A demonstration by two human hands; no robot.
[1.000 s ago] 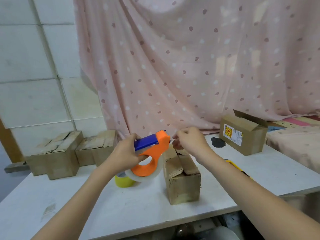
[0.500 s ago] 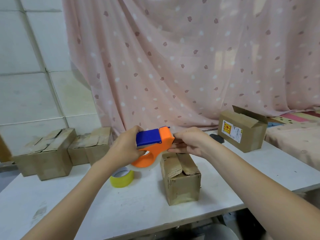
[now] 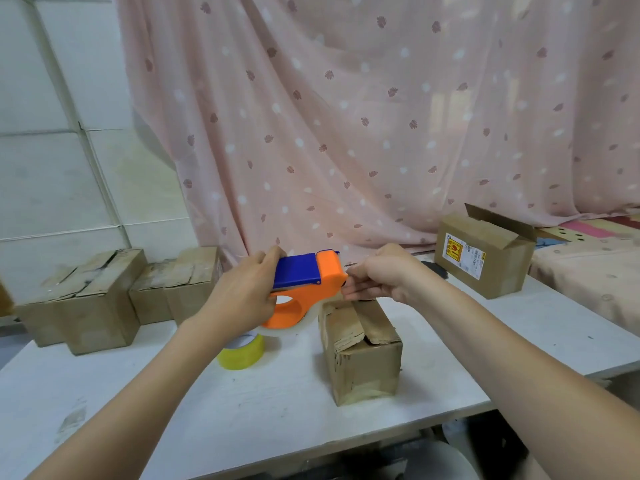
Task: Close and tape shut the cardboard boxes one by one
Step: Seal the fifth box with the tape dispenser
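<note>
My left hand grips an orange and blue tape dispenser loaded with a clear tape roll, held in the air over the white table. My right hand pinches at the dispenser's front end, where the tape comes out; the tape end itself is too thin to see. Just below and to the right stands a small worn cardboard box with its top flaps folded down and a gap between them.
A yellow tape roll lies left of the small box. Two closed boxes stand at the back left. A labelled box with a raised flap sits at the back right. A pink curtain hangs behind.
The dispenser has tipped from nose-up to level and my right hand has closed in on its front end. The view has shifted slightly.
</note>
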